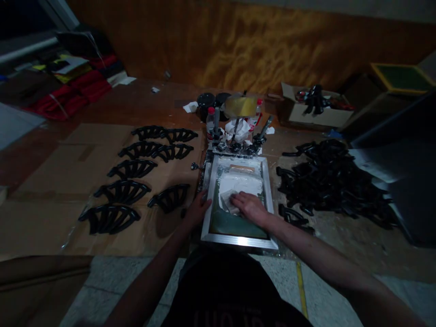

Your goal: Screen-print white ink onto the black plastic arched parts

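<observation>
In front of me lies a silk-screen printing frame [273, 209] with a silver metal border and green mesh, white ink [243, 185] spread over its middle. My right hand [251, 206] is closed on a pale, flat piece of what looks like folded cloth [229, 202], pressed on the mesh at the lower left of the ink. At the frame's left edge, my left hand [198, 208] grips the border, its thumb side toward the metal. A wooden-edged squeegee [241, 168] rests across the ink's far end. Clamps [235, 146] stand behind the frame.
Left on cardboard, black curved, ribbed plastic parts [124, 191] lie in rows. A heap of similar black parts [335, 181] is at the right. Bottles [210, 119] and black tubs [206, 102] stand behind the clamps; an open carton [316, 113] is at back right.
</observation>
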Motion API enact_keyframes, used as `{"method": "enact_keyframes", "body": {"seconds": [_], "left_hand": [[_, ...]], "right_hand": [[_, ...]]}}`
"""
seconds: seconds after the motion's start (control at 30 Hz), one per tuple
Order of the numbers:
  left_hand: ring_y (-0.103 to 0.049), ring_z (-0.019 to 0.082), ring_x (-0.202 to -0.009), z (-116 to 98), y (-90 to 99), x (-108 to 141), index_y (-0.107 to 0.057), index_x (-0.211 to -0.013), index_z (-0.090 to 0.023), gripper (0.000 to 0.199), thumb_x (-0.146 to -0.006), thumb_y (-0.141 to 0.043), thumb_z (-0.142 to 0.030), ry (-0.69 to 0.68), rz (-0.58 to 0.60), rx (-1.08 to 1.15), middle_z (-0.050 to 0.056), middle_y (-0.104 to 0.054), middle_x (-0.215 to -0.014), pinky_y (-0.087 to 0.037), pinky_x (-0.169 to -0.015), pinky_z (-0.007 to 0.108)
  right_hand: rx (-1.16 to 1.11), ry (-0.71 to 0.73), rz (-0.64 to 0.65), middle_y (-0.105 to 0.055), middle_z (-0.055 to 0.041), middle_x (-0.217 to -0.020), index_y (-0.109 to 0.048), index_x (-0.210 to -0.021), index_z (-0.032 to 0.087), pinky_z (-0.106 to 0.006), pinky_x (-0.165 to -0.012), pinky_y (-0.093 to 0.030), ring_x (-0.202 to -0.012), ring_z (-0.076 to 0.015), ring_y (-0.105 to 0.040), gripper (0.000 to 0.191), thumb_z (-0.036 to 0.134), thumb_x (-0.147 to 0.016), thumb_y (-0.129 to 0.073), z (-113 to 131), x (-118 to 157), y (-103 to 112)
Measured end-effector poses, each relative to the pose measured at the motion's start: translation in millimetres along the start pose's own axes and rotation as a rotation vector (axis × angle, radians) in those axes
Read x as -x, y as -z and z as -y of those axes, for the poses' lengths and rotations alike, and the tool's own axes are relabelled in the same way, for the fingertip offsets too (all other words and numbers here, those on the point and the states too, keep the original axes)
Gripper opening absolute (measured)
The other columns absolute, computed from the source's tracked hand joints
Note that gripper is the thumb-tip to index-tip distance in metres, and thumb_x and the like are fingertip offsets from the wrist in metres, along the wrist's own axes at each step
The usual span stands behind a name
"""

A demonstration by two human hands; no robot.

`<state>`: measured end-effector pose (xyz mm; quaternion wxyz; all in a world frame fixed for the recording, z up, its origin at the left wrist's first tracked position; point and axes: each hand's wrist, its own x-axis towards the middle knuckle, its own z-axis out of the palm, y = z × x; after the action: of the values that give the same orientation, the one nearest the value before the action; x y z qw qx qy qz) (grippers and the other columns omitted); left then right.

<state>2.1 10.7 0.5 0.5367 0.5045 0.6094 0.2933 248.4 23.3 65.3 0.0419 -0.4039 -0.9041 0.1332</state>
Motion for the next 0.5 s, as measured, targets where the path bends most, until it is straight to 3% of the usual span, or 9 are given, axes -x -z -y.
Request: {"method": "enact_keyframes", "body": {"seconds": [0.1,0.17,0.27,0.37,0.43,0.5], "left_hand": [[-0.068,0.025,-0.104,-4.3,-0.1,1.8,-0.047,-0.142,-0.014,0.058,-0.089,-0.055,-0.037,0.015,-0.019,-0.002,0.013,-0.068,-0.123,-0.054,-0.09,0.036],[-0.068,0.025,-0.103,-11.3,2.3,5.0,-0.045,-0.145,-0.014,0.061,-0.089,-0.055,-0.037,0.043,-0.011,-0.009,0.013,-0.07,-0.12,-0.054,-0.091,0.038],[-0.068,0.026,-0.103,-29.7,11.0,13.8,-0.041,-0.148,-0.015,0.066,-0.088,-0.056,-0.039,0.042,0.001,-0.012,0.013,-0.071,-0.117,-0.053,-0.093,0.04],[-0.062,0.026,-0.116,-55.8,22.9,23.6,-0.053,-0.14,-0.016,0.055,-0.092,-0.047,-0.043,-0.04,-0.038,0.007,0.011,-0.066,-0.129,-0.05,-0.098,0.038],[-0.062,0.026,-0.114,-76.9,29.4,26.4,-0.064,-0.125,-0.016,0.049,-0.096,-0.036,-0.044,-0.079,-0.085,-0.027,0.009,-0.068,-0.124,-0.051,-0.097,0.038],[-0.065,0.024,-0.107,-100.8,33.3,24.1,-0.068,-0.114,-0.018,0.047,-0.098,-0.032,-0.043,-0.109,-0.142,-0.1,0.007,-0.072,-0.114,-0.053,-0.092,0.037]], "right_hand": [[-0.062,0.065,0.036,-0.071,-0.0091,-0.102,-0.069,-0.108,0.018,-0.031,-0.081,-0.046,-0.095,-0.0222,-0.062,0.029,0.013,-0.083,-0.055,-0.3,6.0,-2.6],[-0.071,-0.025,0.02,-0.071,-0.0078,-0.102,-0.069,-0.114,0.02,-0.03,-0.079,-0.046,-0.097,-0.0225,-0.063,0.031,0.017,-0.086,-0.056,-3.8,-6.8,8.4],[-0.029,-0.237,-0.091,-0.069,-0.0078,-0.117,-0.056,-0.139,0.025,-0.03,-0.081,-0.047,-0.102,-0.0245,-0.064,0.049,0.029,-0.091,-0.059,-17.7,-43.5,38.8],[0.004,-0.393,-0.246,-0.066,-0.0092,-0.12,-0.051,-0.144,0.025,-0.034,-0.084,-0.048,-0.1,-0.0256,-0.065,0.055,0.042,-0.093,-0.058,-51.3,-62.0,76.6],[-0.023,-0.485,-0.395,-0.067,-0.0117,-0.115,-0.058,-0.137,0.018,-0.036,-0.086,-0.048,-0.098,-0.0247,-0.065,0.049,0.045,-0.097,-0.049,-83.1,-50.5,97.1],[-0.061,-0.594,-0.506,-0.07,-0.0146,-0.104,-0.065,-0.126,0.012,-0.038,-0.083,-0.049,-0.091,-0.0241,-0.066,0.05,0.044,-0.102,-0.035,-112.5,-25.2,104.6]]}}
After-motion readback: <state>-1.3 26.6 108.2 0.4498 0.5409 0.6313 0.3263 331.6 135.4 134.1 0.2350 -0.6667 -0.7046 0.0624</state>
